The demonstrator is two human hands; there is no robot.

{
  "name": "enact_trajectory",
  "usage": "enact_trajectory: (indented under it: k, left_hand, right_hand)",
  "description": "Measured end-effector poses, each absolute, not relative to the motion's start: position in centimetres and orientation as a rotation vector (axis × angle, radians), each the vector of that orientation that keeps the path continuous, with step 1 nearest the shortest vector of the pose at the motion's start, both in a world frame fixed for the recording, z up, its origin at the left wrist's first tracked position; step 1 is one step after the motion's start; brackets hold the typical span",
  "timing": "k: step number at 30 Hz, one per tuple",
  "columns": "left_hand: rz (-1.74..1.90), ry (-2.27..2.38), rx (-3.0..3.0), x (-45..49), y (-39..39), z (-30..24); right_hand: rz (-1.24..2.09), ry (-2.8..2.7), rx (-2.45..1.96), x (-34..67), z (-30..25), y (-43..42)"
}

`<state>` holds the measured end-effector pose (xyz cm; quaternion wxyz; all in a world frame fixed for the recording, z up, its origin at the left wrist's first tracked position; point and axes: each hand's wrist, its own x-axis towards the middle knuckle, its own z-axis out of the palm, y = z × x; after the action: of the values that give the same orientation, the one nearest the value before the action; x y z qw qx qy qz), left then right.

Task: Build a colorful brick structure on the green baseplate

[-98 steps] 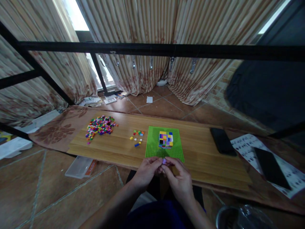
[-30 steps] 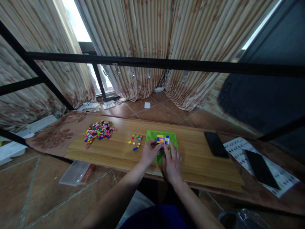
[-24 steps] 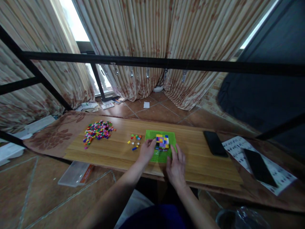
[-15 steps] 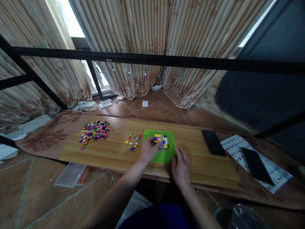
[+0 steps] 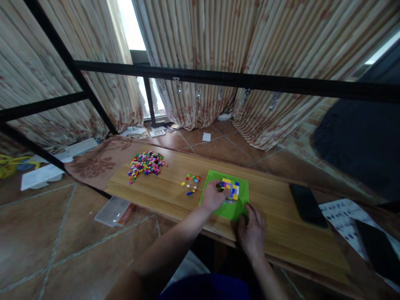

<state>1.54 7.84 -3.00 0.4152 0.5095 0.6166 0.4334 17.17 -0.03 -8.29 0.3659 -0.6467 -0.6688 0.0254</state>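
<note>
A bright green studded baseplate (image 5: 241, 211) lies on the wooden board, slightly turned. On it stands a small build of toy bricks (image 5: 233, 187) in yellow, white, blue and purple. My left hand (image 5: 213, 197) is over the plate at the left side of this build, thumb and fingers drawn together; what they hold is too small and hidden to make out. My right hand (image 5: 252, 228) rests with fingers extended at the plate's lower right edge, holding nothing. Left of the plate lies a loose group of small bricks (image 5: 193, 179), with a blue brick (image 5: 190, 193) nearest me.
A big heap of mixed bricks (image 5: 146, 163) lies on the left of the wooden board (image 5: 275, 208). To the right are a black phone (image 5: 308, 204), a printed sheet (image 5: 339, 216) and another dark device (image 5: 379, 248). A clear plastic box (image 5: 111, 211) sits on the floor. A black rail (image 5: 218, 77) crosses ahead.
The view has swung left, so everything on the board appears farther right. Both hands keep about the same places, left at the brick build and right at the plate's edge.
</note>
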Motion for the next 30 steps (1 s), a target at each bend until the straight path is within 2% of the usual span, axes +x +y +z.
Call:
enact_trajectory:
  k: [4,9,14,21,30]
  left_hand:
    - [1.180,1.574,1.266,0.0,6.9,-3.5]
    - [1.274,1.824,1.319,-6.7,7.4,-3.7]
    - [1.090,2.047,1.426,-12.6,9.6,-3.3]
    - [0.607,2.060,1.881,-12.8,11.5,-2.8]
    - [0.446,2.033,2.019,-12.0,11.1,-2.2]
  right_hand:
    - [0.043,-1.720,-1.683,17.1,-8.6,-0.1]
    - [0.009,-1.728,-1.699,16.9,-8.8,-0.1]
    - [-0.020,-1.759,-1.699,16.8,-8.8,-0.1]
    - [-0.077,-1.792,-1.700,16.8,-8.9,-0.1]
    - [-0.093,-1.814,-1.678,16.8,-8.6,-0.1]
